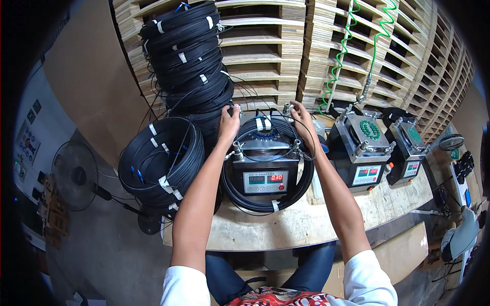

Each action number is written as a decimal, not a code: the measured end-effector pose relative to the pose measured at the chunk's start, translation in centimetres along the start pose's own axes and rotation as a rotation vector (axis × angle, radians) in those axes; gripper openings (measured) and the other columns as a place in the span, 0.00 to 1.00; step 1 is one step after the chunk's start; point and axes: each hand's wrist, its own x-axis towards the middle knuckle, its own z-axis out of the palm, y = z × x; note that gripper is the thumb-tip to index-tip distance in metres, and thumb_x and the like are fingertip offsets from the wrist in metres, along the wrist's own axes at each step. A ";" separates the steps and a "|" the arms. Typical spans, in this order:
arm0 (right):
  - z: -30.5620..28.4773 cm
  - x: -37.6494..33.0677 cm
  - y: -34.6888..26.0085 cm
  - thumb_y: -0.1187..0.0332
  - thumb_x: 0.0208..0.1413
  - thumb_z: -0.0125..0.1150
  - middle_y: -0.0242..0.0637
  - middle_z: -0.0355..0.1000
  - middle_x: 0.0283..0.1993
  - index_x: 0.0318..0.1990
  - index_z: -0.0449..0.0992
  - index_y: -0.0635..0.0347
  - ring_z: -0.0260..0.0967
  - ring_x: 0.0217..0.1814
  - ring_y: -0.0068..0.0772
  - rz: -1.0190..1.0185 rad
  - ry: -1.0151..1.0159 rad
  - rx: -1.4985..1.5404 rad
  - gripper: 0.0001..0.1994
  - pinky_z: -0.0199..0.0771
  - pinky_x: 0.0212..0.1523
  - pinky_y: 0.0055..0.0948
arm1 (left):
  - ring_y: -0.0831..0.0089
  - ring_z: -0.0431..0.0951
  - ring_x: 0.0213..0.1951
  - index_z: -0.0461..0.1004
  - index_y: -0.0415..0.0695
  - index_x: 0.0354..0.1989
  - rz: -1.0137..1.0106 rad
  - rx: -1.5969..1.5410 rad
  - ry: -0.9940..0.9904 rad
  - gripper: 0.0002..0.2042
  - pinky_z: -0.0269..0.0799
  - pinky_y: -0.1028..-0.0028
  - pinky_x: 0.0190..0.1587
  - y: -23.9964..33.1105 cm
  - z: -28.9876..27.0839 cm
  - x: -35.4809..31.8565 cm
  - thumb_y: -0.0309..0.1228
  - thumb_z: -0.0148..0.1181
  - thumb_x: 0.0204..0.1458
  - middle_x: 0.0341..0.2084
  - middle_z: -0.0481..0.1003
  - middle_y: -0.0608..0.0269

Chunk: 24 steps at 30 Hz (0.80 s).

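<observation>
A box-shaped polishing machine [265,168] with a lit digital panel stands before me on the wooden table. A coil of black cable [309,178] loops around it, bound with white tape. Blue-tipped connectors [263,136] sit in a ring on its top plate. At the back left corner my left hand [229,124] is closed on a corner knob, mostly hidden by the fingers. My right hand [303,120] grips the metal corner knob [288,109] at the back right. Metal knobs also show at both front corners.
Stacked black cable coils [186,56] rise at the back left, with a loose coil [163,158] in front. Two similar machines [362,148] stand to the right. Wooden pallets [263,38], green coiled air hoses [339,61] and a fan [79,175] surround the table. Another person [462,234] is at far right.
</observation>
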 end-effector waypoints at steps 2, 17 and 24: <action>-0.1 0.2 -0.1 0.63 0.69 0.52 0.39 0.73 0.43 0.63 0.68 0.59 0.66 0.41 0.27 0.025 0.021 0.002 0.19 0.70 0.42 0.28 | 0.42 0.69 0.61 0.61 0.37 0.66 0.031 -0.024 0.004 0.34 0.63 0.59 0.63 0.3 -0.1 -0.1 0.55 0.49 0.61 0.58 0.70 0.35; 0.0 0.1 -0.6 0.61 0.69 0.51 0.43 0.74 0.48 0.65 0.66 0.59 0.70 0.48 0.33 0.050 -0.104 0.044 0.21 0.70 0.51 0.30 | 0.48 0.67 0.64 0.56 0.40 0.70 0.069 -0.007 -0.052 0.33 0.58 0.62 0.66 1.1 -0.5 -0.7 0.50 0.49 0.63 0.62 0.66 0.36; 0.3 -0.3 -1.3 0.65 0.68 0.52 0.44 0.75 0.40 0.65 0.65 0.55 0.70 0.41 0.31 0.038 -0.085 0.033 0.19 0.71 0.45 0.30 | 0.48 0.60 0.69 0.54 0.39 0.71 -0.013 -0.035 -0.063 0.37 0.54 0.62 0.69 1.3 -1.2 -0.8 0.56 0.47 0.62 0.66 0.60 0.37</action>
